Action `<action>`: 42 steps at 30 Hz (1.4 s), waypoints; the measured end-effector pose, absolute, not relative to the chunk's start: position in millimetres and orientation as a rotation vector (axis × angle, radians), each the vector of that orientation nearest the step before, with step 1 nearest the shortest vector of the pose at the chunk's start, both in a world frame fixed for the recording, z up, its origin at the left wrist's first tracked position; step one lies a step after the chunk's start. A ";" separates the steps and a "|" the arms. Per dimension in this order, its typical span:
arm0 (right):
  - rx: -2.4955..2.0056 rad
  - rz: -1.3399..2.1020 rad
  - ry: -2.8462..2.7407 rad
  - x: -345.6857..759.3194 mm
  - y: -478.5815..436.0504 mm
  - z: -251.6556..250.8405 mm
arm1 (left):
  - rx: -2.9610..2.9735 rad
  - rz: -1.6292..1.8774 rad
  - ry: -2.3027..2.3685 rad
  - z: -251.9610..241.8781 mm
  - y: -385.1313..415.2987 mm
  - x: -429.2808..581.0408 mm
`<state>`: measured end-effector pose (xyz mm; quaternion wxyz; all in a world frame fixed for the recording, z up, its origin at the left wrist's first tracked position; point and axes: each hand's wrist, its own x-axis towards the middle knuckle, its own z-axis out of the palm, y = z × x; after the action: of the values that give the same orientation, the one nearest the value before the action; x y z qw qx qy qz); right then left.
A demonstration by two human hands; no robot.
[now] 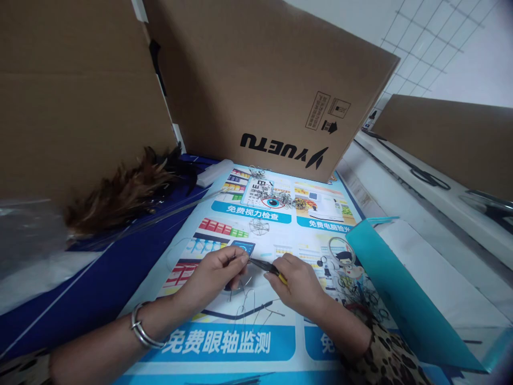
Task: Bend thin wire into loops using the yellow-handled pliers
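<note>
Pinching a thin wire (249, 279) between closed fingertips toward the near edge of the poster (240, 219), the left hand (218, 270) steadies it while the right hand (298, 280) clamps small pliers (262, 264) on it; light, springy and easily kinked, it seems best held beside the pliers.

A poster (256, 224) lies on the tabletop (100, 278), a box (272, 80) behind it, feathers (124, 192) left, a folder (401, 294) right. Over its near half the left hand (218, 270) meets the right hand (298, 283), which has pliers (264, 266) in it.
</note>
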<state>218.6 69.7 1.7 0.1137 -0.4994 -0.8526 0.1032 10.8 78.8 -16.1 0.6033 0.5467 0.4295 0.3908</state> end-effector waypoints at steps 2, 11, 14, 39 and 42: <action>-1.470 0.277 -2.506 218.4 69.7 1.5 | 1.274 0.912 1.006 -15.8 78.2 11.0; -1.472 0.238 -2.519 218.1 69.9 0.0 | 1.382 0.898 1.037 -12.7 77.8 10.7; -1.469 0.241 -2.524 217.9 70.1 -0.6 | 1.397 0.903 1.047 -11.3 76.0 10.5; -1.263 1.026 -2.315 224.4 77.3 8.3 | 1.181 0.898 0.898 -15.1 79.7 9.6; -1.266 1.098 -2.275 224.5 77.0 10.1 | 1.121 0.889 0.868 -16.1 80.1 9.7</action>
<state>224.5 77.0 10.1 0.1570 -0.4425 -0.7951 0.3838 9.7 80.1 -16.1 0.6700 0.4973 0.3852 0.3943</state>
